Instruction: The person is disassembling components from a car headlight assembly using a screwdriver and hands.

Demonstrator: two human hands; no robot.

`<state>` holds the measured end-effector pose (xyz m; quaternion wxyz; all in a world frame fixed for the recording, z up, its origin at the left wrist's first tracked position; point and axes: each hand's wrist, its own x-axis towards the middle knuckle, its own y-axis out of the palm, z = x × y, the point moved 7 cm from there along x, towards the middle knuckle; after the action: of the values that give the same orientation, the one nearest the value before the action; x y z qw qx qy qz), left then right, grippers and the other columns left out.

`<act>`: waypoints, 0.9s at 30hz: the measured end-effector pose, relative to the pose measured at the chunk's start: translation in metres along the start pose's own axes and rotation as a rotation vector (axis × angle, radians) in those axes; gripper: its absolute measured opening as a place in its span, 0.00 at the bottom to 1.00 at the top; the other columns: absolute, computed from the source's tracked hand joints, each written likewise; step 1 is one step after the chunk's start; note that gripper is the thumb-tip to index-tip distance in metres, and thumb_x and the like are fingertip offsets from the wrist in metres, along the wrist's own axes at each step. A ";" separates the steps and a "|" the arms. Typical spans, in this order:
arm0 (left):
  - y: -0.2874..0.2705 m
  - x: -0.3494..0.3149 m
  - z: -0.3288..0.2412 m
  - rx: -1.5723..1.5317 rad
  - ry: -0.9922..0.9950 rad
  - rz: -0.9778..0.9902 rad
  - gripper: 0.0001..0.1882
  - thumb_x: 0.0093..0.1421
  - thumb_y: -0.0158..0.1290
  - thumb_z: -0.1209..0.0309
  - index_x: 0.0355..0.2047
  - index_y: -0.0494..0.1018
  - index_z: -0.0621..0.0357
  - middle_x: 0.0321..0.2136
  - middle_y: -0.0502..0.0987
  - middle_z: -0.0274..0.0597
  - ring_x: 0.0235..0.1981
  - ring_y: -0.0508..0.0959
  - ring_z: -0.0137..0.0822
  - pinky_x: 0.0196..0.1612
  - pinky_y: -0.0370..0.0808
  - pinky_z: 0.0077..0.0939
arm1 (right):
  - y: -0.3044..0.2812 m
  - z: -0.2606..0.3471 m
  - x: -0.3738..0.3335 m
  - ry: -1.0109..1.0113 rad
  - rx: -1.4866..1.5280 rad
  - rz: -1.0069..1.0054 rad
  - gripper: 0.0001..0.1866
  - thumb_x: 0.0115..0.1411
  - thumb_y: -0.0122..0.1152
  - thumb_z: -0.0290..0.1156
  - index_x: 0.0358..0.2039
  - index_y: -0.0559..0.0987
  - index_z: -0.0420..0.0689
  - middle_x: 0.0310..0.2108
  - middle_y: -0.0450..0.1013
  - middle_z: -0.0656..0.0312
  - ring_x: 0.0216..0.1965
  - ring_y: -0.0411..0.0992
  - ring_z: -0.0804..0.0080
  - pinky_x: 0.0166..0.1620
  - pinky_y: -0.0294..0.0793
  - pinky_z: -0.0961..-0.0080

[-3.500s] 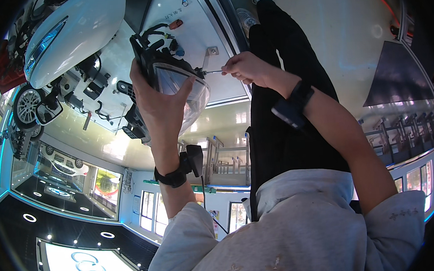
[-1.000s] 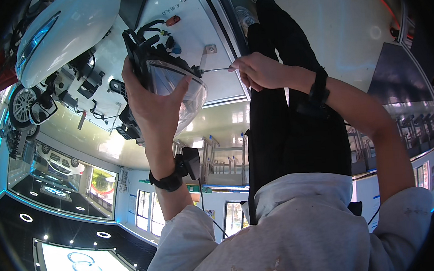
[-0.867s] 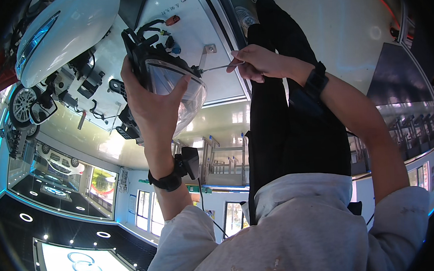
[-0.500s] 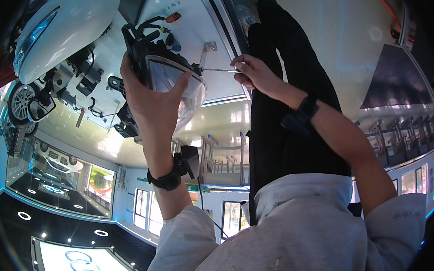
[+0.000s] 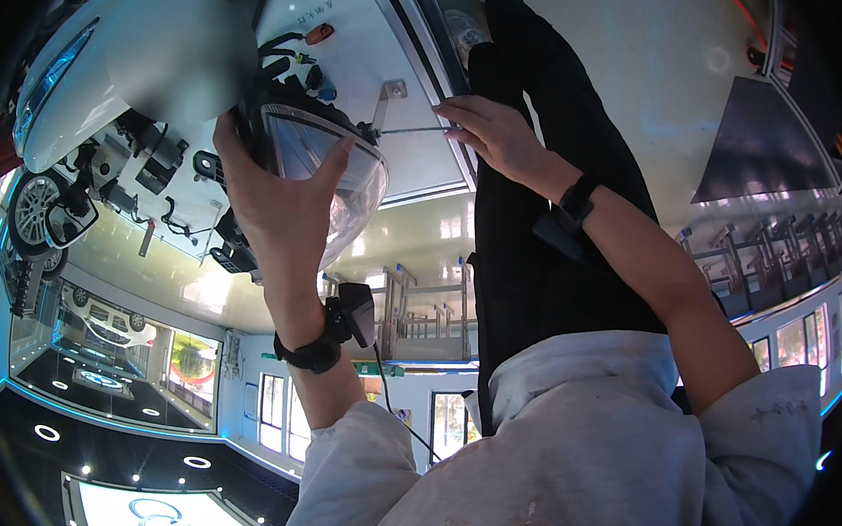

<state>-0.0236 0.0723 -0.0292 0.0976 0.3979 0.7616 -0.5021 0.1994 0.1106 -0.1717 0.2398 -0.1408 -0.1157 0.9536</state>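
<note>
A car headlight (image 5: 363, 185) with a clear curved lens and a black housing stands over the white board. My left hand (image 5: 287, 204) is wrapped round its side, thumb on the lens edge and fingers partly hidden behind the housing. From a small fitting on the headlight's right edge, a thin metal rod (image 5: 411, 130) sticks out sideways. The rod's outer end lies between the thumb and fingers of my right hand (image 5: 502, 140), which are stretched rather straight. Whether the rod has a handle cannot be seen.
On the white board (image 5: 360, 59) lie a plug with an orange-red end (image 5: 319, 34) and a metal bracket (image 5: 392, 90). Black parts (image 5: 149, 149) and a glossy white car panel (image 5: 73, 82) are at the left. A grey blur (image 5: 187, 56) covers part of the panel. Metal frames (image 5: 434, 310) stand beyond.
My right hand's fingers have straightened from a curled pinch at the rod's end. The view has shifted slightly, and a grey blur has come in at the upper left. My left hand keeps its hold.
</note>
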 end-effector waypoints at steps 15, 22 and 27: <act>-0.001 0.003 -0.001 0.052 0.061 -0.015 0.50 0.42 0.72 0.71 0.63 0.56 0.64 0.52 0.71 0.54 0.54 0.73 0.47 0.59 0.68 0.36 | 0.012 -0.007 0.000 0.278 0.206 0.220 0.14 0.69 0.53 0.36 0.33 0.78 0.39 0.15 0.72 0.58 0.16 0.74 0.68 0.21 0.69 0.75; -0.002 0.006 -0.002 0.112 0.080 -0.016 0.49 0.43 0.71 0.70 0.63 0.56 0.64 0.52 0.71 0.54 0.53 0.74 0.46 0.58 0.69 0.36 | 0.017 -0.014 0.007 0.844 0.659 0.431 0.24 0.73 0.43 0.42 0.33 0.77 0.35 0.11 0.68 0.63 0.07 0.63 0.79 0.14 0.62 0.80; -0.002 0.006 -0.002 0.137 0.083 0.003 0.49 0.45 0.71 0.69 0.63 0.54 0.64 0.51 0.73 0.55 0.51 0.75 0.45 0.57 0.70 0.35 | 0.020 -0.013 -0.001 0.943 0.746 0.443 0.25 0.73 0.43 0.43 0.31 0.77 0.35 0.16 0.73 0.60 0.10 0.68 0.78 0.17 0.66 0.80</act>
<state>-0.0287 0.0767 -0.0305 0.0391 0.4253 0.7283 -0.5359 0.1959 0.0948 -0.1898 0.0950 -0.4728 0.3735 0.7924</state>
